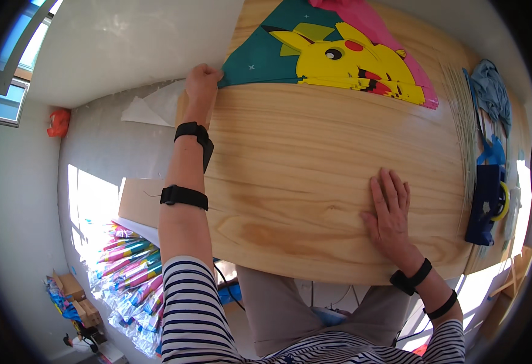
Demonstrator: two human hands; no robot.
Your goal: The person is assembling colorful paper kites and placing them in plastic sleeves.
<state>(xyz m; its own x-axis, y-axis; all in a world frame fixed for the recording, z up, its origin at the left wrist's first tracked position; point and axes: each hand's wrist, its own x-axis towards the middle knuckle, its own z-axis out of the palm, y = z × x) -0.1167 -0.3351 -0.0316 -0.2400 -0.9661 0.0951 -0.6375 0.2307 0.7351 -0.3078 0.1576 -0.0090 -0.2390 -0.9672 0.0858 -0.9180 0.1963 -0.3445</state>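
A stack of thin printed sheets (260, 64), which look like kite sails, lies at the far side of the wooden table. They are teal and pink, with a large yellow cartoon figure (363, 67) whose lower edges fan out in layers. At the stack's left corner, by the table's edge, my left hand (204, 82) is closed with its fingertips on the teal corner. My right hand (390, 209) rests palm down on the bare wood near the right front, fingers stretched out and holding nothing. Both forearms wear black straps.
Along the right side of the table (302, 188) lie a bundle of thin rods (460, 115), a crumpled blue-grey cloth (491, 91) and a dark blue tape dispenser (484, 203) with a yellow roll. Many colourful wrapped packets (132, 273) are piled below on the left, near cardboard boxes (74, 297).
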